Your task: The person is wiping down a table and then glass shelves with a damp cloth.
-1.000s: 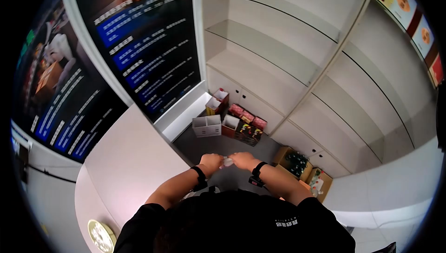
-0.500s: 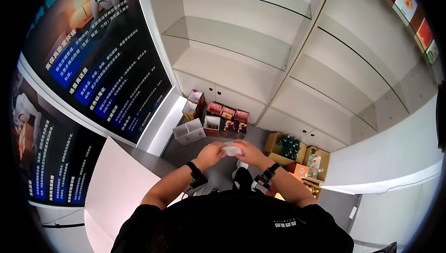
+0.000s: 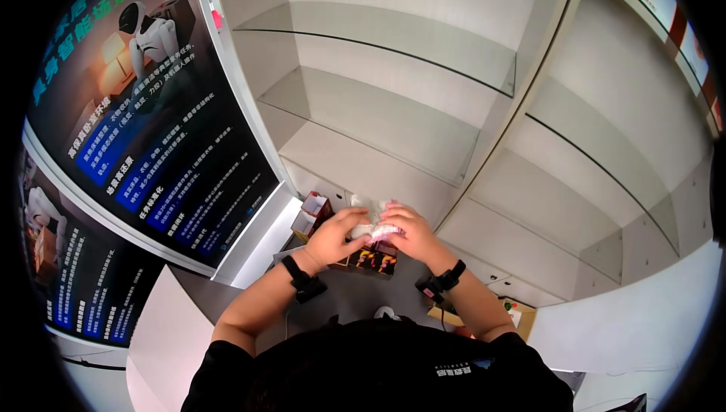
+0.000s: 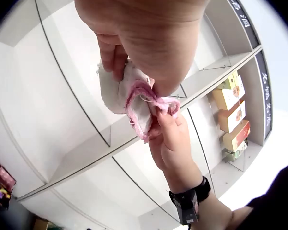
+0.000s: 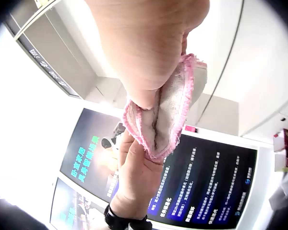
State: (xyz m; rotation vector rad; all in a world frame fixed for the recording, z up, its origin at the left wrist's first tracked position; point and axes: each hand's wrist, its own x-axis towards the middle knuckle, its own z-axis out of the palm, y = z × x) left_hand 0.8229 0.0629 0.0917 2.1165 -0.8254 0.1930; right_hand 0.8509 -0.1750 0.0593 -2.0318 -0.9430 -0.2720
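In the head view, a white cloth glove (image 3: 366, 229) with pink edging is held up between both hands in front of the shelves. My left hand (image 3: 333, 238) grips its left side, thumb toward the body. On the other side my right hand (image 3: 412, 232) holds the pink-edged part. The right wrist view shows the cuff opening (image 5: 170, 115) spread, the right thumb at its inner edge and the left fingers pinching the far end. White fabric (image 4: 113, 91) hangs past the left fingers in the left wrist view, partly hidden by that hand.
Curved glass shelves (image 3: 393, 34) in a pale cabinet rise ahead. Boxes (image 3: 374, 261) stand on the floor below the hands, with a carton (image 3: 525, 321) to the right. Poster panels (image 3: 174, 109) and a pale counter (image 3: 166, 321) are at left.
Both hands have risen and moved forward with the glove, now over the floor boxes and cabinet in the head view. The fabric is spread wider between them. The head view has shifted.
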